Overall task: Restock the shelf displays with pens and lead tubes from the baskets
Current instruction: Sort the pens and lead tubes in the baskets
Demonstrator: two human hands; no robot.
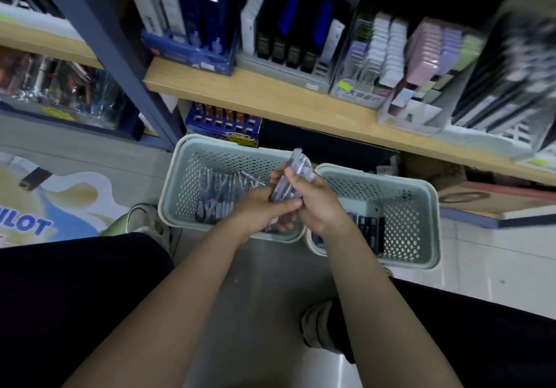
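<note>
- Your left hand (264,207) and right hand (316,201) meet above the gap between two pale green perforated plastic baskets on the floor.
- Both hands hold one bundle of clear plastic lead tubes (293,174); it stands tilted, its top end rising above your fingers toward the shelf.
- Your right hand's fingers curl round the bundle's upper part, thumb across the front.
- Your left hand's fingers grip the bundle's lower end from the left, thumb pointing right.
- The left basket (180,177) holds clear-wrapped packs of dark pens (216,198) lying on its bottom.
- The right basket (421,207) touches the left one and holds a row of dark boxed items (371,228) near its front wall.
- The light wooden shelf board (270,95) runs behind the baskets, carrying a blue cardboard display (192,47) of dark and white packs, a grey tray of black and blue packs (288,44), and clear displays of pastel-coloured packs (427,56).
- Below the board, a blue display box (222,122) stands just behind the left basket.
- Your dark trouser legs and pale shoes flank the grey floor (264,297).
</note>
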